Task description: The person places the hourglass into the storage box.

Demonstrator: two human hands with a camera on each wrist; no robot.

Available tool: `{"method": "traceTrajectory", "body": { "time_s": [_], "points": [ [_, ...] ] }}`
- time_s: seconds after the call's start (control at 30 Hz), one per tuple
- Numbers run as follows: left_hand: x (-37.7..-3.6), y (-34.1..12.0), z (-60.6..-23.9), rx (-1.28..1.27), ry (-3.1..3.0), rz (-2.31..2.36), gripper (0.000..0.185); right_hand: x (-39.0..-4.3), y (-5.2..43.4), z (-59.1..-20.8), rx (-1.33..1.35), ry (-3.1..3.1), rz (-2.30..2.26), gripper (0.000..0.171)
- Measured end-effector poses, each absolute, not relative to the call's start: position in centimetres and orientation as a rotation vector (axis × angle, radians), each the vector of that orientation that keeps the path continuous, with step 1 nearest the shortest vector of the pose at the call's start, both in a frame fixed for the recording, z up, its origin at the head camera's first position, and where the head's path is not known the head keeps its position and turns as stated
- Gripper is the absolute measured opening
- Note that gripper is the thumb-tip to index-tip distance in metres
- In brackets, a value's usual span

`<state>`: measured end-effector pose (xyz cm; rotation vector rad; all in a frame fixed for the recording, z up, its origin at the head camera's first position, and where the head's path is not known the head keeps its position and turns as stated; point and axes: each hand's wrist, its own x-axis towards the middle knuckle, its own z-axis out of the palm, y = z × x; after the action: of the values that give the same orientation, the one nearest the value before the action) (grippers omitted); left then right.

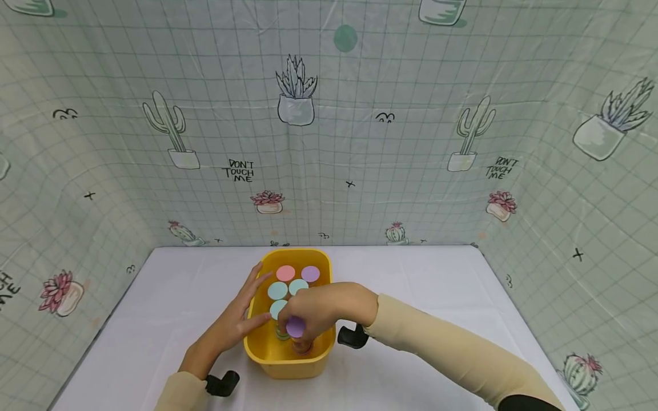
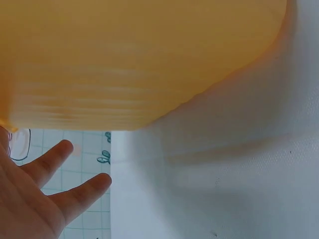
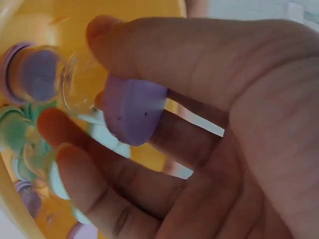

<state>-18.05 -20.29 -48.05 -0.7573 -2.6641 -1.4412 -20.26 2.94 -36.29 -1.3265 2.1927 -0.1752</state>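
A little made-up booth for filming, not a real room, soft green grid cloth (image 1: 360,142) with cactus drawings hung on three sides, a plain white counter (image 1: 169,297) in the middle

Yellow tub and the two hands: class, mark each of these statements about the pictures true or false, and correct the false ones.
1. The right hand holds a jar with a purple lid inside the yellow tub. True.
2. The left hand grips a pink-lidded jar. False: its fingers lie straight against the tub's left rim and hold nothing.
3. The tub stands on a white table. True.
4. All the lids in the tub are purple. False: a pink lid and pale green lids show too.
5. The tub is empty apart from the held jar. False: several lidded jars stand in its far half.
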Motion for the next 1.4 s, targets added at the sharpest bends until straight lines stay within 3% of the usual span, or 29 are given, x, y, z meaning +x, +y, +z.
{"method": "traceTrajectory", "body": {
  "time_s": [0.8, 1.13, 1.4],
  "points": [
    [-18.1, -20.0, -48.1, -0.766, -2.663, -1.418, 0.071, -20.8, 0.1, -39.5, -1.270, 2.195, 0.038, 0.022],
    [-18.1, -20.0, -47.6, -0.743, -2.684, -1.372, 0.068, -20.4, 0.5, -37.8, -1.213, 2.251, -0.057, 0.023],
    [-16.1, -19.9, -47.1, -0.566, -2.785, -1.232, 0.058, -20.8, 4.3, -35.8, -1.246, 2.278, -0.339, 0.032]
  ]
}}
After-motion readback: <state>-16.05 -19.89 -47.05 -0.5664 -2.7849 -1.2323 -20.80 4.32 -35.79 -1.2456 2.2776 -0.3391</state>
